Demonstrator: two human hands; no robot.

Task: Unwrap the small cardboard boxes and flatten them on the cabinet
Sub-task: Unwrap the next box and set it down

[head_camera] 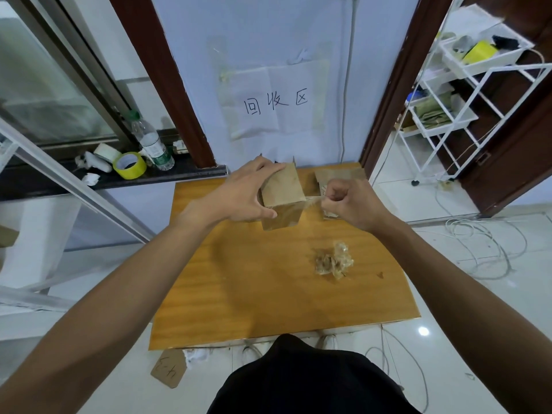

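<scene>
- Small brown cardboard box [283, 189], upright at the far end of the orange wooden cabinet top [254, 288], clasped from its left by the left hand [239, 192].
- Right of that grip, clear tape strip [312, 200] stretched off the box, pinched in the curled right hand [349, 201].
- Nearer than that pinch, crumpled clear tape wad [333, 261].

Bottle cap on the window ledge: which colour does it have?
The bottle cap is green, in the head view.

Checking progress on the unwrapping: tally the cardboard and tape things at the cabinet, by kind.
Unflattened cardboard box, gripped by the left hand: 1
Flattened cardboard pile behind the right hand: 1
Tape strip pinched by that hand: 1
Wad of peeled tape: 1
Total: 4
</scene>
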